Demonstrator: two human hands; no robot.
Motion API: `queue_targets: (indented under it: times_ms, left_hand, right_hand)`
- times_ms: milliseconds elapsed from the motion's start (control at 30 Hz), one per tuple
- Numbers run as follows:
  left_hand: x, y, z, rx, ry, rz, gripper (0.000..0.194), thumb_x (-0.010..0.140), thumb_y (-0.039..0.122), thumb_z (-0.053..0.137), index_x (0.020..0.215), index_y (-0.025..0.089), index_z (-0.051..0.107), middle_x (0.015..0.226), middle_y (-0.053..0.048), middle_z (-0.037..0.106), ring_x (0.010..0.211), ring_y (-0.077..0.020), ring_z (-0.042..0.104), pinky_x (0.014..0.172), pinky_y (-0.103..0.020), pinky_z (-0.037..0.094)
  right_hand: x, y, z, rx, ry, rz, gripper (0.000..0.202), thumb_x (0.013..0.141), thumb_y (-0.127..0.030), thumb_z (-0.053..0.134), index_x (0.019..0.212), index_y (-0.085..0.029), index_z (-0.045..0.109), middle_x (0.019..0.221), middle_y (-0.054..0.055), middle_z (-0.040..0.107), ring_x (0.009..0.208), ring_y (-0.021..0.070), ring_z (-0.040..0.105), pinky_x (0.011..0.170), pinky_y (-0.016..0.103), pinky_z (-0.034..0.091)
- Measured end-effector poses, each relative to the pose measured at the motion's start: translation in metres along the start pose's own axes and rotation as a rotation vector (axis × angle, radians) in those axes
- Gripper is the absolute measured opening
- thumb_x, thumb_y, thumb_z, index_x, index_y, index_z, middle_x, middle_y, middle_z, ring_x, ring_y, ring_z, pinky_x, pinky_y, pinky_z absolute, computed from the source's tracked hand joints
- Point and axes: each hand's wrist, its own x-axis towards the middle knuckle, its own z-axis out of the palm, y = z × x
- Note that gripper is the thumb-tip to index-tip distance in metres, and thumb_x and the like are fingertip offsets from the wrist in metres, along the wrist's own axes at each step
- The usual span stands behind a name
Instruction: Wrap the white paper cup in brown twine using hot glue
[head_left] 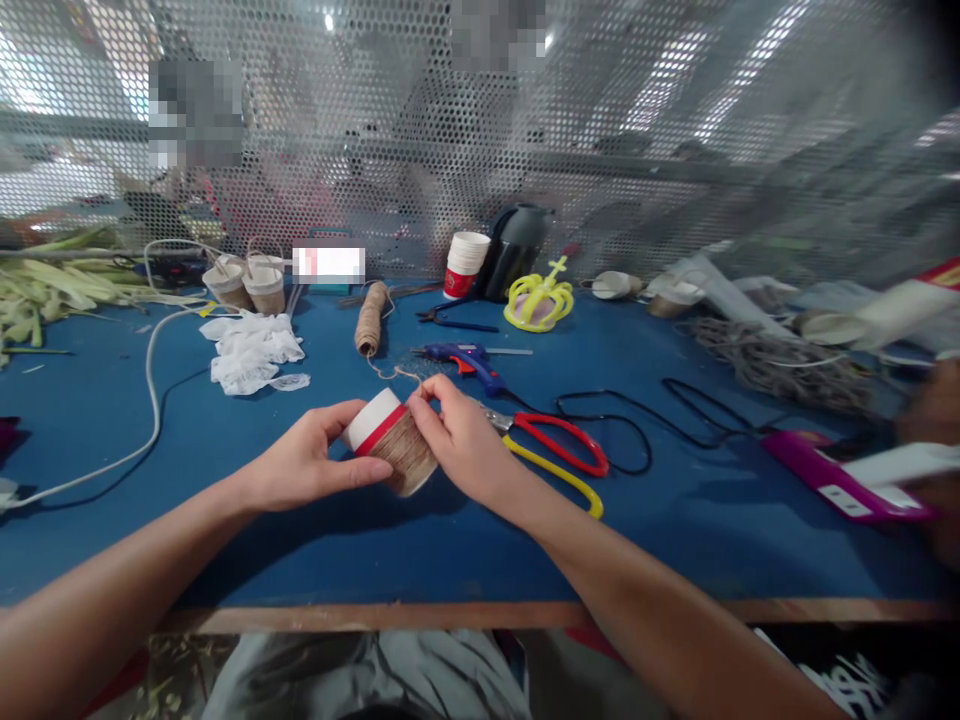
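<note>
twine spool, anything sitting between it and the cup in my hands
Nothing visible stands between the twine spool and the cup in your left hand. A loose twine strand runs to your right hand; the glue gun lies beside it, not across it.

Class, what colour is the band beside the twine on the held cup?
The band is red, seen best in the head view.

No words or numbers can be read. The cups (466, 266) bear a pale mark (459, 283) on red, too small to make out; the white box (328, 265) is blurred, and white patches (841, 501) on the purple thing (814, 463) show nothing legible.
</note>
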Motion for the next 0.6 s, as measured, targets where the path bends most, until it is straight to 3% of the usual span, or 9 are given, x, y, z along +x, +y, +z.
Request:
queue_targets:
  times_ms: [267, 600]
  left_hand:
    - [0.003, -0.001, 0.009, -0.111, 0.047, -0.101, 0.027, 0.070, 0.032, 0.063, 0.085, 0.010, 0.058, 0.074, -0.002, 0.061, 0.066, -0.0129, 0.053, 0.064, -0.024, 0.044]
    - [0.004, -0.004, 0.009, 0.025, 0.035, -0.099, 0.026, 0.072, 0.033, 0.060, 0.084, 0.010, 0.060, 0.070, 0.000, 0.058, 0.064, -0.0129, 0.051, 0.062, -0.024, 0.042]
  right_hand:
    - [-0.008, -0.005, 0.010, -0.295, 0.041, -0.182, 0.009, 0.085, -0.022, 0.035, 0.078, -0.019, 0.041, 0.084, 0.008, 0.051, 0.070, 0.0183, 0.051, 0.063, 0.031, 0.042]
    - [-0.004, -0.003, 0.001, -0.030, 0.067, -0.254, 0.011, 0.084, -0.018, 0.042, 0.074, -0.020, 0.041, 0.084, 0.007, 0.050, 0.082, 0.0166, 0.049, 0.077, 0.032, 0.042]
